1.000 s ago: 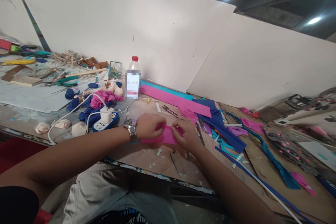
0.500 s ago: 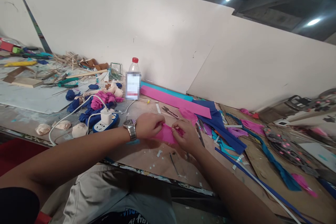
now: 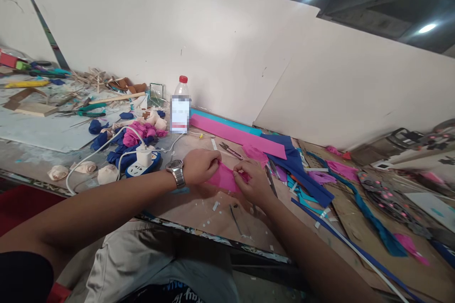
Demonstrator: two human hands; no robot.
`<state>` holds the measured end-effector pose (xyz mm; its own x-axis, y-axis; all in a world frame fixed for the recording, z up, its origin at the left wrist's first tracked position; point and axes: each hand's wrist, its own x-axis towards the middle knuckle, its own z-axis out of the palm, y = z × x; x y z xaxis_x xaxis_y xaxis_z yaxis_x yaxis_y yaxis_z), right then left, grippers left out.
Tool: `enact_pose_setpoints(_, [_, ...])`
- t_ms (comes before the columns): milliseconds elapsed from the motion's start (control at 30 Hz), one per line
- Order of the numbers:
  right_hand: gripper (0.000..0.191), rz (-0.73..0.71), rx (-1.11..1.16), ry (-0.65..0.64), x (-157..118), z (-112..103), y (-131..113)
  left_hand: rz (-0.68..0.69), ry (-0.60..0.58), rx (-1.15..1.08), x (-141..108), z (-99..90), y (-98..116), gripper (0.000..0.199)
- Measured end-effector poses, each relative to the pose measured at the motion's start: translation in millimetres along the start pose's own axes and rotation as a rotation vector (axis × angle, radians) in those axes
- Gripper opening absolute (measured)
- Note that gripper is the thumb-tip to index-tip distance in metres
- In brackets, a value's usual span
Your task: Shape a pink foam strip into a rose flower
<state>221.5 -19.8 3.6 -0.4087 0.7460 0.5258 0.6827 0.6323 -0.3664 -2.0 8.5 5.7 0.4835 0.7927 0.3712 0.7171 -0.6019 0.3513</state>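
A piece of pink crepe paper stretches between my two hands, just above the table near its front edge. My left hand, with a metal watch on the wrist, pinches the paper's left end, fingers curled. At the other end my right hand grips the paper between thumb and fingers. Behind the hands lies a small pair of thread snips. Beside them is a crumpled pink paper piece. A long folded pink strip rests farther back along the wall.
A bottle with a red cap stands at the back, behind a blurred phone-like screen. A blue power strip with white cables sits left of my hands, by paper flowers. Green-handled pliers lie farther left; blue paper lies right.
My hands keep their hold on the pink crepe paper, with only slight finger movement. The view has shifted very slightly; nothing else has visibly moved.
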Motion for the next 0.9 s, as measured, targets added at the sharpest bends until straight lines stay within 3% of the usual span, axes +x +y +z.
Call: enact_pose_setpoints(900, [0.01, 0.04, -0.006, -0.054, 0.5, 0.2, 0.2, -0.045, 0.034, -0.057, 3.0, -1.4, -2.4, 0.011])
